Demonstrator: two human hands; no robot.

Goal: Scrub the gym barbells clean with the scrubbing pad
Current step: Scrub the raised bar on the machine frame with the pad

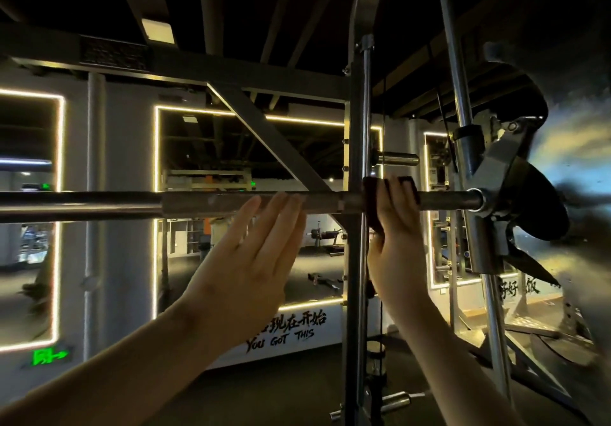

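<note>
Two hands of ours raised to a horizontal barbell (198,202), right hand (393,227) wrapping a dark scrubbing pad (406,183) round the bar beside the upright guide rod (365,111), left hand (251,260) flat, fingers straight, at the bar.

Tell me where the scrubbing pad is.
Head view, right of centre: the scrubbing pad is wrapped over the barbell, gripped by the right hand, beside the upright guide rod.
</note>
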